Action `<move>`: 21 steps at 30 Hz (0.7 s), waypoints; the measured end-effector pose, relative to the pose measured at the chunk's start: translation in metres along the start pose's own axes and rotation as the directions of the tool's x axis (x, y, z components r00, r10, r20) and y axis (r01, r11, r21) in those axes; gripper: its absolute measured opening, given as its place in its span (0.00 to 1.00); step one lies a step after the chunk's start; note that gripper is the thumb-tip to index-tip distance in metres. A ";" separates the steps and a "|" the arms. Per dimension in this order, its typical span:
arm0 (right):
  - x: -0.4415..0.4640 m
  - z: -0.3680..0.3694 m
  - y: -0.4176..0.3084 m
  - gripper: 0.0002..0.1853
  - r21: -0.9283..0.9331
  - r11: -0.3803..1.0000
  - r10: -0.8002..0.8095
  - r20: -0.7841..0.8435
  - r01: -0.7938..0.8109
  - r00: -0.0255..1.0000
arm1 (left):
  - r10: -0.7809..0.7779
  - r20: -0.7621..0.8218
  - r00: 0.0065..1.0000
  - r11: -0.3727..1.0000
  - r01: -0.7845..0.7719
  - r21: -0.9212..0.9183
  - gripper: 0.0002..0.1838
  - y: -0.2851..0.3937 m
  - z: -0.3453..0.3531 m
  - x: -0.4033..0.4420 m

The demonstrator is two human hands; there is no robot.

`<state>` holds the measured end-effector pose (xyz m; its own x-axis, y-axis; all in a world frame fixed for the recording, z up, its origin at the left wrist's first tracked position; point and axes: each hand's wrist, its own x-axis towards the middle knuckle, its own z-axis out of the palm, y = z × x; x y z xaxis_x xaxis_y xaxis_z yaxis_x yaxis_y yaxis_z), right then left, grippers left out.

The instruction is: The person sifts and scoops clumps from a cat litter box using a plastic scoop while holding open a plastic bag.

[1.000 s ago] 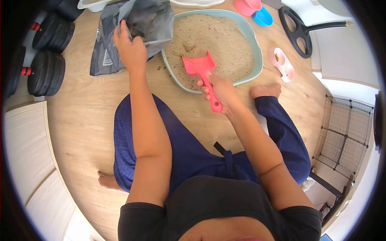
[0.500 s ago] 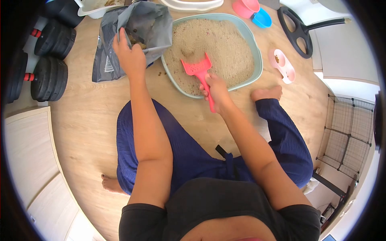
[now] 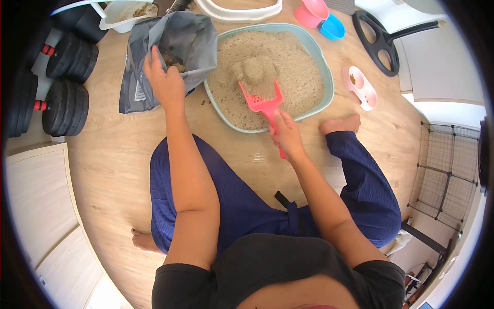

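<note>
My right hand (image 3: 286, 135) grips the handle of a pink slotted litter scoop (image 3: 265, 103). The scoop's front edge meets a raised mound of litter (image 3: 257, 71) in the pale green litter box (image 3: 328, 67), and sandy litter lies on its blade. My left hand (image 3: 165, 82) is closed on the near left rim of a grey plastic bag (image 3: 198, 51). The bag's mouth gapes, with brownish clumps (image 3: 175, 63) inside. A few dark crumbs (image 3: 204, 102) lie on the floor between bag and box.
Dumbbells (image 3: 67, 105) stand at the left. Behind the box lie a white frame (image 3: 239, 16), a pink container (image 3: 310, 13) and a blue scoop-like cup (image 3: 333, 27). To the right are a pink double food bowl (image 3: 360, 87), a black steering-wheel-shaped base (image 3: 391, 54) and a wire grid (image 3: 445, 175).
The scoop has moved right and pushed into the litter, where a mound now rises at its front edge. My left hand keeps its hold on the bag.
</note>
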<state>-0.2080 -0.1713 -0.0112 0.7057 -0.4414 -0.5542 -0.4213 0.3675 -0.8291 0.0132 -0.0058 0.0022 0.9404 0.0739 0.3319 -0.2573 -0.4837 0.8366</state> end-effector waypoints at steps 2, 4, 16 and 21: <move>0.002 -0.001 0.001 0.18 -0.013 1.000 -0.020 -0.009 0.019 1.000 | 0.005 0.003 1.000 1.000 -0.005 0.010 0.33 0.000 0.001 0.000; 0.003 -0.002 0.004 0.18 -0.035 0.999 -0.037 -0.016 0.036 0.999 | 0.001 0.002 1.000 1.000 -0.001 0.020 0.33 0.000 0.001 -0.001; -0.003 0.005 -0.008 0.16 0.011 0.999 -0.050 -0.023 0.050 0.998 | 0.029 -0.009 1.000 0.999 -0.029 0.018 0.32 -0.003 0.002 0.000; -0.004 -0.002 -0.012 0.17 0.001 1.000 -0.009 -0.029 0.009 1.000 | 0.039 -0.010 0.999 0.999 -0.039 0.031 0.32 -0.003 0.002 0.000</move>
<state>-0.2071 -0.1749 0.0006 0.6929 -0.4682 -0.5483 -0.4139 0.3643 -0.8342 0.0144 -0.0057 -0.0011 0.9276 0.0633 0.3683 -0.2863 -0.5129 0.8093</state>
